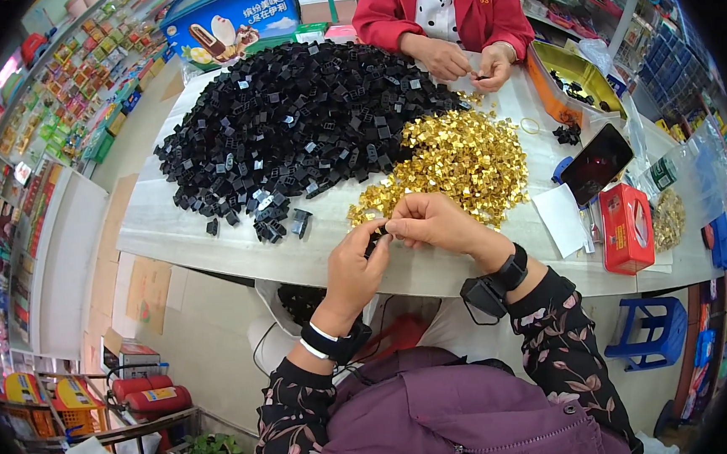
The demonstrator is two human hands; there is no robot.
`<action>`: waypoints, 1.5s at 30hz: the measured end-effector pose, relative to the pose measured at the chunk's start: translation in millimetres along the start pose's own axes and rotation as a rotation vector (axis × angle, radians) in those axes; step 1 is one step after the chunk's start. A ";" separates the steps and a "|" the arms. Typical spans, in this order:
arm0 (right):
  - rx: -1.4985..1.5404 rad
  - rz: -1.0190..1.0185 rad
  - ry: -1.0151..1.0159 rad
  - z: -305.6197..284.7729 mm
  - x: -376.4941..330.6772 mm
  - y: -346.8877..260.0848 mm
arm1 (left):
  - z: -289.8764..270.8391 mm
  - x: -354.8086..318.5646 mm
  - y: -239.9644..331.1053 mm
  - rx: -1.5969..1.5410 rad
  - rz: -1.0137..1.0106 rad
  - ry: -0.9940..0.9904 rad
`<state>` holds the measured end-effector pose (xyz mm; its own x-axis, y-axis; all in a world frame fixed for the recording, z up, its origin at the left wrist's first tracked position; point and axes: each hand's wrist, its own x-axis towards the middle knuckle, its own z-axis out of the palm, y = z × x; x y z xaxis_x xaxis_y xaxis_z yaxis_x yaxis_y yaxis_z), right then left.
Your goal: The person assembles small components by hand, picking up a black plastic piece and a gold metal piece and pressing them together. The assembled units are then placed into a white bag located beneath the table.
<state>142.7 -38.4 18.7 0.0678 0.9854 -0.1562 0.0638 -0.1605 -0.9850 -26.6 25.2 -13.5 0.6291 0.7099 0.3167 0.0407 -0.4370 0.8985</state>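
Yellow tray (582, 67) holding black parts (575, 91), hands (394, 242) pinching one

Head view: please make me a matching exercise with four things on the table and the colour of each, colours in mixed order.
Things:
1. large pile of plastic parts
2. heap of small metal pieces
3. box near the phone
4. tray at the far right

Colours:
A. red
B. yellow-green
C. black
D. gold

Pairs: 1-C, 2-D, 3-A, 4-B
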 end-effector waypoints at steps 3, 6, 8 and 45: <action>-0.023 -0.022 -0.008 0.5 2.4 5.8 | -0.9 0.9 4.5 0.143 0.091 0.018; 0.034 -0.004 -0.048 0.3 2.2 5.5 | -2.8 -0.8 5.1 0.217 0.182 0.035; 0.066 0.004 -0.069 1.4 3.1 4.1 | -4.4 -1.7 5.4 0.217 0.276 0.047; -0.490 -0.312 0.318 10.4 4.9 3.1 | -91.0 17.7 -5.5 0.759 -0.026 -0.083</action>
<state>132.9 -33.4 14.1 0.2585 0.9372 0.2343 0.5687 0.0485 -0.8211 -86.3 90.4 14.7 0.6758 0.6942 0.2478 0.5596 -0.7020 0.4405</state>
